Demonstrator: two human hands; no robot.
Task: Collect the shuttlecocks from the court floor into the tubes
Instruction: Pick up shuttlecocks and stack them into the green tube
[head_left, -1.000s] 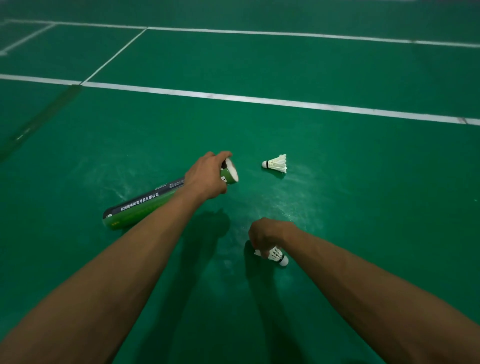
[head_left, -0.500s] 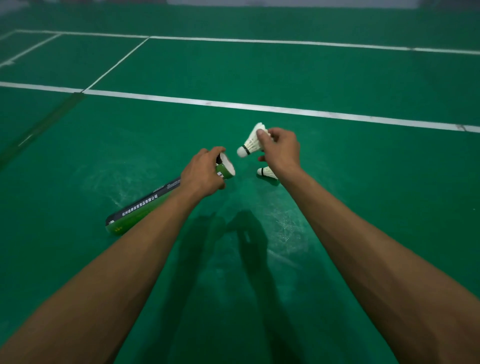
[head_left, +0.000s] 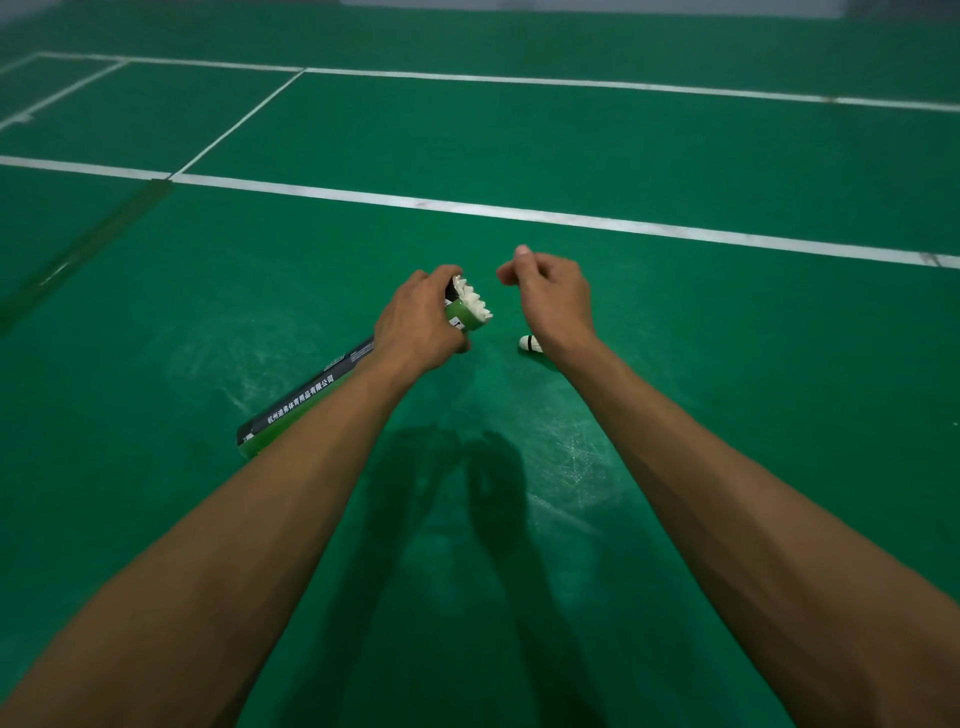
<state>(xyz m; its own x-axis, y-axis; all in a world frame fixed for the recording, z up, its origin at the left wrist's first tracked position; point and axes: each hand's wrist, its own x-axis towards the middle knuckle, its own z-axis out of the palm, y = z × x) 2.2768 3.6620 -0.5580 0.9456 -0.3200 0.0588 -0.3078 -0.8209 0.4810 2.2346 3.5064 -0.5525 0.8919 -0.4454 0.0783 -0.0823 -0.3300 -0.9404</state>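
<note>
The right hand (head_left: 556, 299) is hanging empty just right of centre, its fingers loosely curled. Half a second ago it was pinching a shuttlecock (head_left: 474, 304), which is now sitting in the mouth of the tube (head_left: 311, 392) with its white feather tips poking out. So one more is collected, though it looks not fully pushed home.

The left hand (head_left: 418, 325) is gripping the green-and-black tube near its open end, and the tube is slanting toward the lower left. A loose shuttlecock (head_left: 530, 343) is lying on the court floor (head_left: 675, 415), half hidden behind the right wrist.
</note>
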